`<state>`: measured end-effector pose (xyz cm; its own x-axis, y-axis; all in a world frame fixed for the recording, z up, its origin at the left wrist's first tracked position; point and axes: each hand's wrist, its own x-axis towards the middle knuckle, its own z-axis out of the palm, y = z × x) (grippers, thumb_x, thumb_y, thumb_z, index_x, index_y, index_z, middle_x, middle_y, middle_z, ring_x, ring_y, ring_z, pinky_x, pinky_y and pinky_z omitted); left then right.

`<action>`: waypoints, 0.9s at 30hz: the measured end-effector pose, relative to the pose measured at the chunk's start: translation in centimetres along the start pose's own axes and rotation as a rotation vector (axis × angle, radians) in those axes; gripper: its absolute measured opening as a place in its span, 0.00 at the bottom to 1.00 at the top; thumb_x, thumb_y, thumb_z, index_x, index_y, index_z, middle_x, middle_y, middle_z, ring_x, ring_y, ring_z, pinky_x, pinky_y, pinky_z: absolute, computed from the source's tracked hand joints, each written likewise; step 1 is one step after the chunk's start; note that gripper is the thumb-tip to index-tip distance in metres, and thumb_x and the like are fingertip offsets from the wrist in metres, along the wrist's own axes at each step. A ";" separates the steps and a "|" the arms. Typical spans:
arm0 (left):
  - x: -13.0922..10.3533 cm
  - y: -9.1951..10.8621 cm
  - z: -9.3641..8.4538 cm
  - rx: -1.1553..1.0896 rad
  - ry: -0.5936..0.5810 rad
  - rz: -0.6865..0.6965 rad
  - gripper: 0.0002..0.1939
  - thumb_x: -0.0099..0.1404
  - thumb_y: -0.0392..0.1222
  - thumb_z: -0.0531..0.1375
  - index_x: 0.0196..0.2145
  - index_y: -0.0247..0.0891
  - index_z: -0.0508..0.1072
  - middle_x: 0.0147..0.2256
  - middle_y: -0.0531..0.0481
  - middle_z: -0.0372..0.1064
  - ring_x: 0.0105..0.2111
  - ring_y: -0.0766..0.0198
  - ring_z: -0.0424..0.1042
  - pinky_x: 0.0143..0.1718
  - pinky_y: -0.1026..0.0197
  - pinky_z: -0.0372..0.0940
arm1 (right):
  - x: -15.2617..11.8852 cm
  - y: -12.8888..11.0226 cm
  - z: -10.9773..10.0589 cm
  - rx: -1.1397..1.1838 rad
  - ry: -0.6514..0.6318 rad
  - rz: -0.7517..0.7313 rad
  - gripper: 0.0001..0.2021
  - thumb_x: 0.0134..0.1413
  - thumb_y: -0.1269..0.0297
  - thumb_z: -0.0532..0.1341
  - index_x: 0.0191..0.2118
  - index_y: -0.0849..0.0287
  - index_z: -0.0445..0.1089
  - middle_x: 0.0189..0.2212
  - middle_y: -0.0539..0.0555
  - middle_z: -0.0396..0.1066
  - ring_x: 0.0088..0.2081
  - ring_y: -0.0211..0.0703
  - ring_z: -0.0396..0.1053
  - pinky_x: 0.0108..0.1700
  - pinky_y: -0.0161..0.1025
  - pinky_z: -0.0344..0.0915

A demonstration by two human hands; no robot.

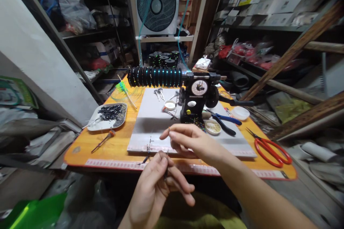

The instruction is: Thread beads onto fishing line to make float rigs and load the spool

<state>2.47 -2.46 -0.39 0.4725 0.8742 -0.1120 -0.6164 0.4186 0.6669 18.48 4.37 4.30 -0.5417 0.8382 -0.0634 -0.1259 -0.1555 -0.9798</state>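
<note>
Near the front edge of the table, my left hand (161,180) is closed, thumb against index finger, on a small, thin dark piece whose kind I cannot make out. Just above it, my right hand (189,137) is pinched at thumb and index, and whatever lies between them is too fine to name. Beside my left hand, a short dark strand (147,154) lies over the edge of the grey board (139,128). Behind both hands stands a black hand-cranked winder (192,103) with a dial and a ribbed roll of dark, shiny coils (154,77).
A white tray (120,124) of black pieces lies left. To the right are a dish of small beads (213,127), blue-handled pliers (228,118), black-handled pliers (225,128) and red scissors (271,152). A small white dish (170,105) and metal-stemmed tufts (160,93) lie behind. A fan (156,4) faces me.
</note>
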 end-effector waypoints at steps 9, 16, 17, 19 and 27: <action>0.4 -0.5 0.1 -0.014 -0.019 0.038 0.12 0.74 0.41 0.49 0.38 0.34 0.69 0.23 0.47 0.76 0.20 0.63 0.78 0.22 0.68 0.69 | -1.5 2.2 0.2 -0.124 -0.097 -0.012 0.12 0.58 0.56 0.64 0.38 0.60 0.70 0.34 0.49 0.67 0.19 0.27 0.62 0.19 0.26 0.59; 0.8 -1.2 0.2 -0.042 0.044 0.060 0.13 0.73 0.42 0.51 0.32 0.35 0.67 0.12 0.61 0.60 0.08 0.77 0.58 0.15 0.73 0.65 | -1.9 2.9 0.7 -0.025 -0.067 -0.010 0.11 0.62 0.56 0.61 0.38 0.59 0.65 0.27 0.46 0.66 0.20 0.28 0.66 0.20 0.25 0.60; 0.9 -1.2 0.2 -0.037 0.046 0.060 0.13 0.73 0.42 0.51 0.31 0.35 0.66 0.12 0.61 0.60 0.08 0.76 0.59 0.15 0.72 0.65 | -1.9 3.1 0.7 0.003 -0.071 -0.007 0.11 0.62 0.56 0.61 0.38 0.59 0.65 0.27 0.46 0.67 0.19 0.28 0.66 0.20 0.25 0.60; 0.9 -1.2 0.4 -0.033 0.043 0.073 0.12 0.73 0.41 0.50 0.32 0.36 0.65 0.12 0.61 0.61 0.09 0.76 0.59 0.15 0.73 0.64 | -1.9 3.3 0.7 0.067 -0.070 -0.002 0.12 0.60 0.56 0.63 0.38 0.59 0.64 0.27 0.46 0.68 0.19 0.28 0.66 0.19 0.25 0.61; 1.2 -1.1 0.5 -0.007 -0.074 0.116 0.12 0.74 0.40 0.46 0.34 0.37 0.63 0.11 0.66 0.53 0.08 0.79 0.41 0.15 0.72 0.64 | -1.6 4.3 1.0 0.279 -0.006 0.023 0.13 0.58 0.57 0.66 0.36 0.61 0.67 0.21 0.45 0.66 0.20 0.27 0.63 0.20 0.23 0.65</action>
<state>3.99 -1.97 -0.89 0.4432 0.8962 0.0204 -0.6737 0.3180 0.6671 17.97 1.85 0.38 -0.5520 0.8297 -0.0828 -0.3370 -0.3128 -0.8880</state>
